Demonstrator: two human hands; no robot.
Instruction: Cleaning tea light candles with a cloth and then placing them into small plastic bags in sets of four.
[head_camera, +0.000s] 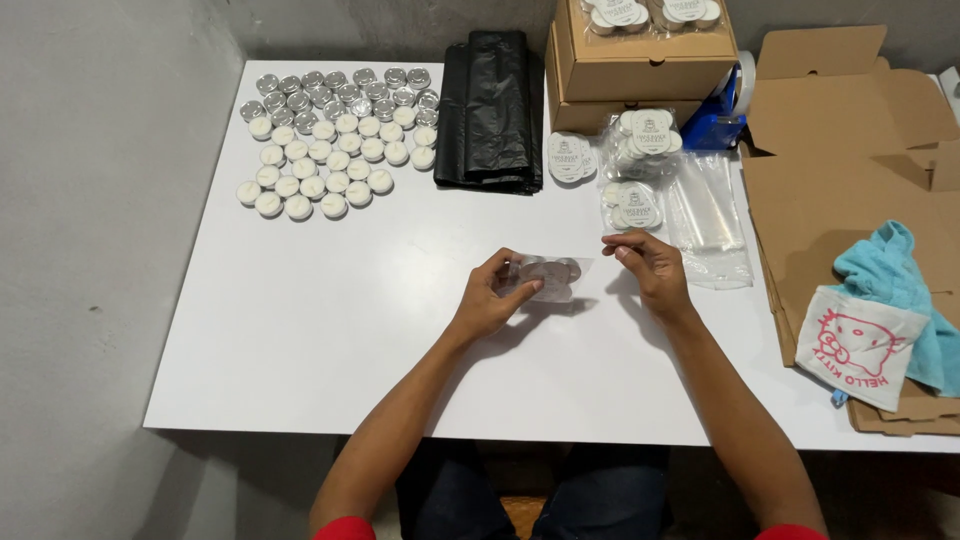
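Head view: white tabletop (300, 330) carries rows of tealights (335, 140). Left hand (490, 300) fingers grip a clear pouch of tealights (548, 277) above mid-table; right hand (650, 268) fingers pinched, just beside its open end. Advise steadying the pouch mouth while sealing.

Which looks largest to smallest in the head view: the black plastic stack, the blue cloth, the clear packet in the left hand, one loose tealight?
1. Black plastic stack
2. Blue cloth, partly covered by a white pouch, so unsure against the stack
3. Clear packet in the left hand
4. One tealight
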